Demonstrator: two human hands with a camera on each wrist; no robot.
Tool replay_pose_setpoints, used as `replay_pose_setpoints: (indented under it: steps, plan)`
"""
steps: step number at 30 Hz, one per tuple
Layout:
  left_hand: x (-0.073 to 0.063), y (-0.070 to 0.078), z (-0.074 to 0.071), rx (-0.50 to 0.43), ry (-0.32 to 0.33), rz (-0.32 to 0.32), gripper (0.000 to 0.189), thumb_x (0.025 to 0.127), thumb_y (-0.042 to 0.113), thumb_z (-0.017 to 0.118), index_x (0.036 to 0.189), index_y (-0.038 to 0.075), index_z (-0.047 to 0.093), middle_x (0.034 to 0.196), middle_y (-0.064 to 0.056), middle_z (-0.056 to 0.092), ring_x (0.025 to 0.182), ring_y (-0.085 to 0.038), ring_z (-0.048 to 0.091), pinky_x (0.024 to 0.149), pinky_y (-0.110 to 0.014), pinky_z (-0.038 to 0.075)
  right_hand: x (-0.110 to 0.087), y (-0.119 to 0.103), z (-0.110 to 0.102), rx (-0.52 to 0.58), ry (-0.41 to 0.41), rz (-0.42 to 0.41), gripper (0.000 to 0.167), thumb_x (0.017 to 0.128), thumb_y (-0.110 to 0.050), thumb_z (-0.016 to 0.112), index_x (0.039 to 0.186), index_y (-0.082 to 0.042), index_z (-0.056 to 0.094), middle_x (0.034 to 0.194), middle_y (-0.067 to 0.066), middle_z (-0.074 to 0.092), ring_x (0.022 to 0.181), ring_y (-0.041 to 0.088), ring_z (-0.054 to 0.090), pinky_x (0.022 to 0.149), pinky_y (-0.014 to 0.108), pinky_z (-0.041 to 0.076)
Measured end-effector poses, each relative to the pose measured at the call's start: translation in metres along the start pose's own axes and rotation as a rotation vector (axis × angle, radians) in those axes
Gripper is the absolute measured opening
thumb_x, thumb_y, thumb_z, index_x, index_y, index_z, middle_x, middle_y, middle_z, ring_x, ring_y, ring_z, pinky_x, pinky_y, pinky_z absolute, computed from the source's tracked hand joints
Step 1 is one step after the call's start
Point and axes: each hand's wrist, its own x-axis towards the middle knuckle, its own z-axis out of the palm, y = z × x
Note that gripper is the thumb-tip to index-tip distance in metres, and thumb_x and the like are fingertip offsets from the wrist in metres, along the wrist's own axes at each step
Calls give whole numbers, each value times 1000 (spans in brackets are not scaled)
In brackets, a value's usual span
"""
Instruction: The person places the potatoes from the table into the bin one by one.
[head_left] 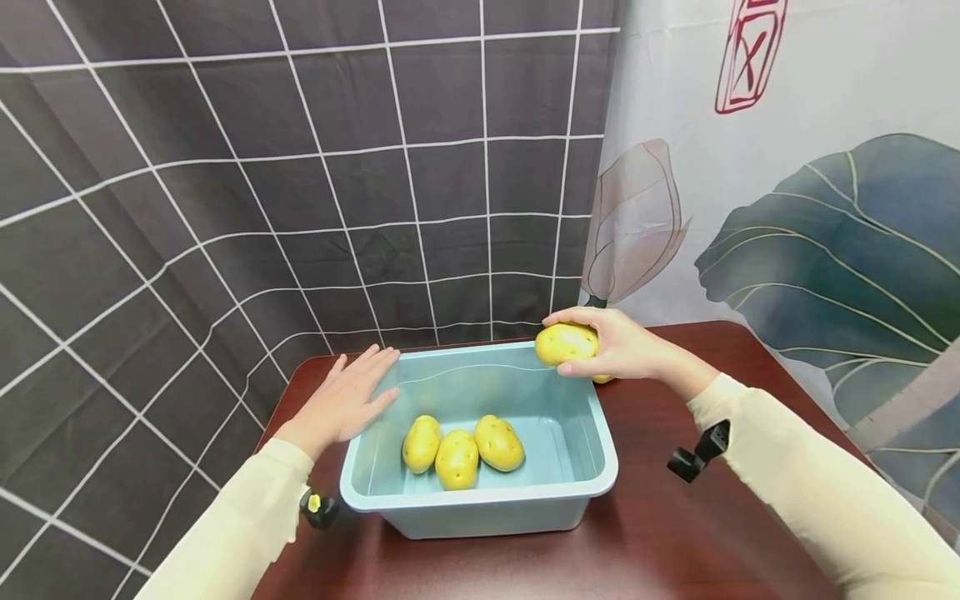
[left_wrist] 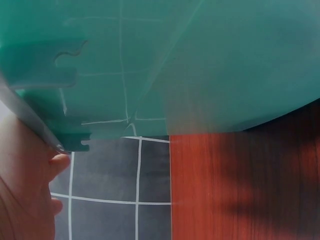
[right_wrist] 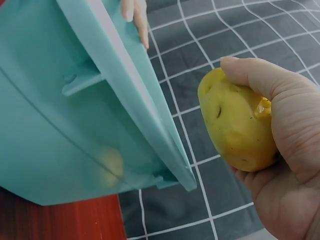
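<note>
A light blue plastic bin (head_left: 480,498) stands on the table, with three yellow potatoes lying together on its floor, one of them a potato (head_left: 457,459) in the middle. My right hand (head_left: 619,343) grips another potato (head_left: 566,344) over the bin's far right corner. In the right wrist view, thumb and fingers curl round this potato (right_wrist: 235,122), beside the bin's rim. My left hand (head_left: 347,394) lies with straight fingers along the bin's left rim; in the left wrist view it shows at the edge of the bin (left_wrist: 210,65). Below my right hand, a further yellow potato (head_left: 602,378) is mostly hidden.
The dark red wooden table (head_left: 675,533) extends on both sides of the bin. Behind it hangs a dark grey curtain (head_left: 442,183) with white grid lines. A white cloth printed with large leaves (head_left: 832,258) hangs at the right.
</note>
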Motion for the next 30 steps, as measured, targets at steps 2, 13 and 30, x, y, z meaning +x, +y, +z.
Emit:
replay_pose_setpoints:
  steps: [2,13,30]
  plan:
    - [0,0,0,6,-1,1,63,97,43,50,150,14,33,154,-7,33,144,-31,20,112,-62,11,3,-1,2,6,-16,-7,63,74,-40,83,130,-24,58,107,-9,63,87,14,58,69,31,49]
    - [-1,3,-2,-4,-16,-11,64,97,43,50,151,14,33,155,-6,32,145,-30,19,113,-61,9,27,-11,8,-16,-99,-71,59,75,-42,81,128,-31,58,104,-11,63,86,12,58,69,32,50]
    - [-1,3,-4,-5,-24,-14,64,97,44,49,152,15,31,155,-5,30,146,-28,17,113,-60,9,82,-23,23,53,-308,-124,56,77,-37,80,127,-23,59,104,-7,64,89,15,58,76,33,50]
